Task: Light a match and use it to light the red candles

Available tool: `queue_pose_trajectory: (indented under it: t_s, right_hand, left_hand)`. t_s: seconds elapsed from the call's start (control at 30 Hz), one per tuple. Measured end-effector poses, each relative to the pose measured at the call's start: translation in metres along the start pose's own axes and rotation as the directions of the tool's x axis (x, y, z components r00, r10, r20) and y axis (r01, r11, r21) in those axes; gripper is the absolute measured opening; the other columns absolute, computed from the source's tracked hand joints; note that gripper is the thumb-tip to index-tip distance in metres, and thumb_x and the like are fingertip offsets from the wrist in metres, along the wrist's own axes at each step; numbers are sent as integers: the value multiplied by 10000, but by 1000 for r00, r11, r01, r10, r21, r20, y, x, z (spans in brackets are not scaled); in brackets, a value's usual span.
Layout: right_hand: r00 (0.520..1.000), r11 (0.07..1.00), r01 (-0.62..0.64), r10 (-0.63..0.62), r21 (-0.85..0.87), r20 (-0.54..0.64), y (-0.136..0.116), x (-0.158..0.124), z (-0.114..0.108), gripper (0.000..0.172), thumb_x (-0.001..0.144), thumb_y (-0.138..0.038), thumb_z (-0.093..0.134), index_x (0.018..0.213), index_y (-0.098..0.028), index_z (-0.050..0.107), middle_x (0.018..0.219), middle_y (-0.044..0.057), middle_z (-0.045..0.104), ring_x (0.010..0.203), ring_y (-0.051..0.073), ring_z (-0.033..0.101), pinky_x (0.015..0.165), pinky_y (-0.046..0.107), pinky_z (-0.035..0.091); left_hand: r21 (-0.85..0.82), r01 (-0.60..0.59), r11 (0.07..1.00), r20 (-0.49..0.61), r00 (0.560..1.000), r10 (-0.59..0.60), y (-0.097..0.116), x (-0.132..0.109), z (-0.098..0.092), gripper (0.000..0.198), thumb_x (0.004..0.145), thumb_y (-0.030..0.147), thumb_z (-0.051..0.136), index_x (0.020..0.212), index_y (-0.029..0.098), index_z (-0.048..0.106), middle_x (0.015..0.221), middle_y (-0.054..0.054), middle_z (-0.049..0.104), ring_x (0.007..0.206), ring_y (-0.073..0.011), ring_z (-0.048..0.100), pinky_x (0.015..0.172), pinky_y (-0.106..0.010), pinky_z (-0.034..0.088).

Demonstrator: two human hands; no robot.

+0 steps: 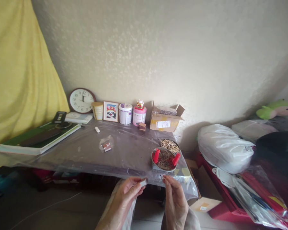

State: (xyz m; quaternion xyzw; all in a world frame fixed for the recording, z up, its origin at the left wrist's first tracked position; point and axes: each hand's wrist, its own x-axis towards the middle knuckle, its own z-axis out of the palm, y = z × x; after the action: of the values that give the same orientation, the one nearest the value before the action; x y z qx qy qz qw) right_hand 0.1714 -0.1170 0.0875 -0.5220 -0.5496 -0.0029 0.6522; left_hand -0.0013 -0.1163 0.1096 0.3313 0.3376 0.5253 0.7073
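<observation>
My left hand (127, 193) is closed in a pinch on a small whitish box (143, 182), held just below the table's front edge. My right hand (174, 195) is beside it with its fingers pressed together; whatever it pinches is too small to make out. Just beyond both hands, on the table, stands a round tin (164, 159) of brown bits with two red candles in it. Behind the tin lies a round lid (170, 145) full of pale sticks.
The table (86, 153) is covered with clear plastic. On it are a small plastic bag (106, 143), books with a phone (38, 137), a clock (81, 100), jars, a framed picture and a cardboard box (164, 119). White bags (224, 147) and clutter fill the right.
</observation>
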Motion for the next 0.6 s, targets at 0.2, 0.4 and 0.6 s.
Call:
queue_pose_trajectory:
  t_s: [0.2, 0.4, 0.6]
  right_hand:
    - [947, 956, 292, -290, 9, 138, -19, -7, 6, 153, 891, -118, 585, 975, -211, 674, 897, 46, 763, 815, 156, 741, 740, 236, 612]
    - [928, 929, 367, -363, -45, 79, -37, 0, -7, 231, 867, -79, 601, 1035, -228, 653, 917, 57, 762, 818, 181, 739, 689, 284, 622]
    - [923, 910, 378, -355, -171, 148, -8, 2, 3, 190, 946, -197, 506, 937, -238, 692, 826, 30, 771, 730, 170, 747, 665, 273, 620]
  left_hand:
    - [-70, -7, 998, 26, 1000, 9, 4, -4, 11, 211, 800, 342, 734, 951, 194, 741, 1022, -71, 755, 1070, -253, 601, 981, -393, 414]
    - [-65, -22, 998, -36, 999, 20, -3, 5, 12, 179, 783, 329, 758, 909, 202, 754, 922, -40, 754, 947, -206, 613, 901, -344, 436]
    - [11, -66, 998, 8, 998, 66, 3, -1, 13, 218, 803, 374, 729, 945, 210, 747, 982, -50, 754, 1022, -239, 612, 946, -372, 431]
